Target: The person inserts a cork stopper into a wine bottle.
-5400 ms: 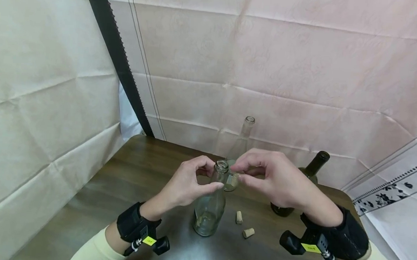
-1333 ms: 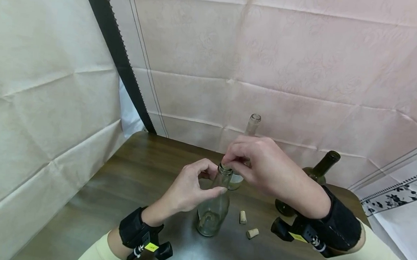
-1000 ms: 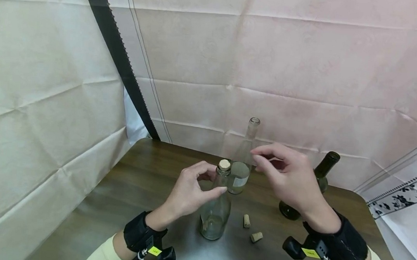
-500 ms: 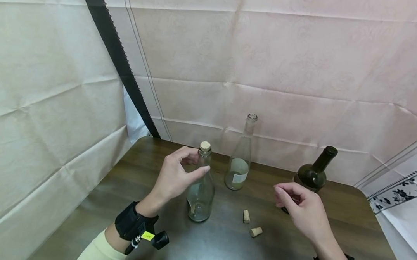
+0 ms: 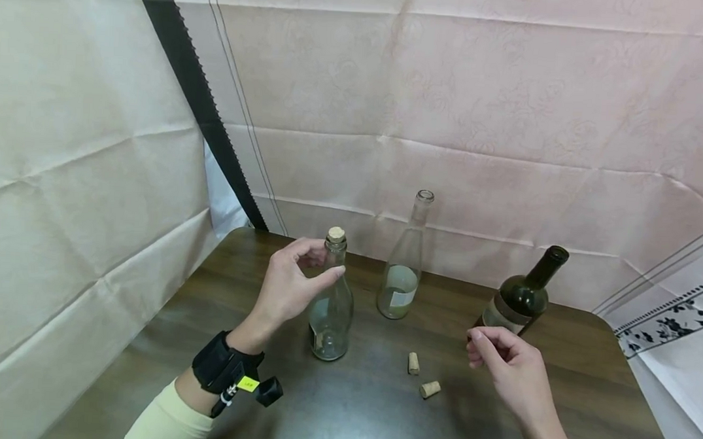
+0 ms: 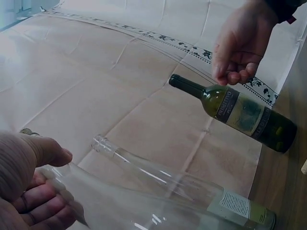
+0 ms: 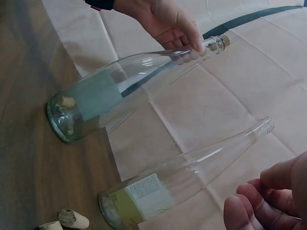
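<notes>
My left hand (image 5: 292, 279) holds a clear glass bottle (image 5: 331, 320) by its neck, thumb on one side and fingers on the other. The bottle stands upright at the left, with a cork (image 5: 336, 234) seated in its mouth. My right hand (image 5: 512, 367) hovers at the right, fingers loosely curled and holding nothing, in front of a dark green wine bottle (image 5: 525, 296). Two loose corks, one standing (image 5: 413, 363) and one lying (image 5: 430, 389), are on the table between the hands. Through the held bottle's glass, the right wrist view shows its pale green label (image 7: 98, 93).
A second clear bottle (image 5: 405, 268), uncorked and with a white label, stands near the table's back edge between the held bottle and the green one. The wooden table (image 5: 342, 422) meets a pale cloth wall (image 5: 479, 120) behind and at the left.
My right hand has let go of the cork, now in the bottle's mouth, and moved right and nearer to me. My left hand has shifted the bottle left and farther back.
</notes>
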Motion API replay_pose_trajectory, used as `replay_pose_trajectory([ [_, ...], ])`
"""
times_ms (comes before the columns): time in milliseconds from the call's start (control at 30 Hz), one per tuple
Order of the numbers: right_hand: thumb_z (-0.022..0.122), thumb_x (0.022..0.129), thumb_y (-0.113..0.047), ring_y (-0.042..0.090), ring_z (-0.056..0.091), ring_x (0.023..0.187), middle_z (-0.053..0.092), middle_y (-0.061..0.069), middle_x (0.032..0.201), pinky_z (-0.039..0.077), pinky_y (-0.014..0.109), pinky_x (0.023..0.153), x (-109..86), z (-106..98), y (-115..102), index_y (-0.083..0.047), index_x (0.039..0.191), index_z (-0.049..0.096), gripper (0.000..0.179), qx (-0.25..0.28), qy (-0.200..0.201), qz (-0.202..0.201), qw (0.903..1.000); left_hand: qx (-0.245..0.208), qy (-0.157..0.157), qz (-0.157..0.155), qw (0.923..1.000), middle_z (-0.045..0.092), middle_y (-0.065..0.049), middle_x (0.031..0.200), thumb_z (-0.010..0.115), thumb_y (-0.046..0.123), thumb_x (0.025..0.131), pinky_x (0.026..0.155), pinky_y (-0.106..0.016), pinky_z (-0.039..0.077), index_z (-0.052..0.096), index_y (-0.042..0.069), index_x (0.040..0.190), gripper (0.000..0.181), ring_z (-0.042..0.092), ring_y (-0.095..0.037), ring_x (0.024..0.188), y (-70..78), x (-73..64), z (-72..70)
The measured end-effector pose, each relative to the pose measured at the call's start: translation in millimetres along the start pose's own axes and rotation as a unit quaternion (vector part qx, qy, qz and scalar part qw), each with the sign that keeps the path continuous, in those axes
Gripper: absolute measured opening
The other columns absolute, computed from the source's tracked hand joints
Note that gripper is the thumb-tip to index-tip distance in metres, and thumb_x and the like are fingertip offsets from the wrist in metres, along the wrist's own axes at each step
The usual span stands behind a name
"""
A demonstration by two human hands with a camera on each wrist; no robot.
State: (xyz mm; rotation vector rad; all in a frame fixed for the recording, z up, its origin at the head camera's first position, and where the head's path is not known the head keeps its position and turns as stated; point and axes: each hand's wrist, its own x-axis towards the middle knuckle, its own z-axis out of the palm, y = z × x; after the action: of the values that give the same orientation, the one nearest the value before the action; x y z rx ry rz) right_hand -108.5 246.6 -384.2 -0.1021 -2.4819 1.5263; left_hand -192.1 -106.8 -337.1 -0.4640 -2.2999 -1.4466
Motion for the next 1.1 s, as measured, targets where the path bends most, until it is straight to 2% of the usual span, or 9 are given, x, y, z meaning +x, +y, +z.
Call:
replay_pose_trajectory([
  [167,0.068,0.103,-0.028,0.014,0.074,0.071,0.074,-0.007,0.081,0.062,0.027,0.068,-6.8,3,10,-0.003,0.107,0.075,0.027,0.013,0.000,0.018,0.9998,0.003,-0.022,-0.007,0.9997,0.075,-0.008,0.106,0.088,0.020,0.085,0.094,-0.049,0.061,0.073,0.010,0.118,0.038,0.071,-0.022,0.100,-0.2,0.1,-0.4],
  [267,0.069,0.103,-0.027,0.013,0.073,0.071,0.073,-0.008,0.081,0.063,0.027,0.068,-11.6,6,16,-0.002,0.107,0.075,0.026,0.020,0.002,0.019,0.9996,0.021,-0.034,-0.011,0.9991,0.073,-0.006,0.114,0.089,0.023,0.085,0.099,-0.045,0.060,0.068,0.011,0.126,0.048,0.071,-0.022,0.108,-0.7,-7.8,-0.7],
  [367,0.071,0.101,-0.026,0.010,0.073,0.073,0.074,-0.010,0.085,0.062,0.024,0.070,-16.1,8,22,-0.004,0.110,0.075,0.023,0.016,0.015,0.021,0.9995,0.035,-0.034,0.002,0.9988,0.068,-0.004,0.127,0.090,0.024,0.084,0.106,-0.039,0.057,0.062,0.012,0.135,0.059,0.068,-0.021,0.118,-2.4,-22.4,0.1],
  [467,0.073,0.099,-0.027,0.006,0.074,0.079,0.076,-0.011,0.094,0.061,0.021,0.074,-21.1,9,30,-0.008,0.117,0.074,0.027,0.022,0.025,0.044,0.9985,0.039,-0.016,0.022,0.9989,0.063,-0.002,0.135,0.090,0.023,0.083,0.109,-0.039,0.055,0.058,0.014,0.139,0.065,0.065,-0.019,0.125,-5.1,-39.0,1.6],
  [600,0.075,0.098,-0.027,0.004,0.073,0.085,0.076,-0.013,0.102,0.061,0.020,0.077,-29.3,12,45,-0.008,0.124,0.071,0.033,0.046,0.021,0.089,0.9948,0.043,0.013,0.052,0.9976,0.065,0.000,0.129,0.090,0.020,0.082,0.101,-0.040,0.058,0.063,0.014,0.132,0.057,0.066,-0.015,0.116,-12.9,-63.3,7.7],
  [667,0.076,0.097,-0.023,0.005,0.074,0.085,0.076,-0.015,0.101,0.061,0.022,0.077,-32.3,14,52,-0.006,0.125,0.070,0.033,0.058,0.020,0.099,0.9931,0.034,0.008,0.069,0.9970,0.068,0.001,0.121,0.090,0.017,0.082,0.094,-0.037,0.061,0.066,0.013,0.126,0.050,0.067,-0.013,0.107,-18.4,-76.8,15.6],
  [800,0.078,0.095,-0.014,0.005,0.074,0.084,0.075,-0.017,0.096,0.062,0.023,0.074,-36.0,22,62,0.002,0.124,0.068,0.035,0.081,0.021,0.100,0.9914,0.001,-0.052,0.102,0.9934,0.069,0.003,0.108,0.088,0.015,0.084,0.084,-0.031,0.062,0.069,0.013,0.117,0.038,0.068,-0.014,0.094,-33.5,-103.2,44.3],
  [967,0.078,0.094,-0.009,0.004,0.073,0.082,0.076,-0.012,0.096,0.063,0.024,0.071,-42.0,40,71,0.008,0.124,0.067,0.036,0.110,0.018,0.111,0.9875,-0.034,-0.158,0.056,0.9853,0.068,0.003,0.109,0.082,0.022,0.091,0.087,-0.029,0.062,0.067,0.019,0.116,0.029,0.070,-0.017,0.095,-52.9,-130.8,79.9],
  [1100,0.077,0.094,-0.008,0.007,0.073,0.079,0.075,-0.008,0.098,0.062,0.025,0.072,-47.7,54,75,0.006,0.123,0.068,0.033,0.110,0.015,0.141,0.9838,-0.046,-0.195,0.021,0.9795,0.070,-0.005,0.108,0.080,0.026,0.094,0.087,-0.028,0.061,0.068,0.015,0.114,0.026,0.070,-0.015,0.094,-64.5,-142.6,92.9],
])
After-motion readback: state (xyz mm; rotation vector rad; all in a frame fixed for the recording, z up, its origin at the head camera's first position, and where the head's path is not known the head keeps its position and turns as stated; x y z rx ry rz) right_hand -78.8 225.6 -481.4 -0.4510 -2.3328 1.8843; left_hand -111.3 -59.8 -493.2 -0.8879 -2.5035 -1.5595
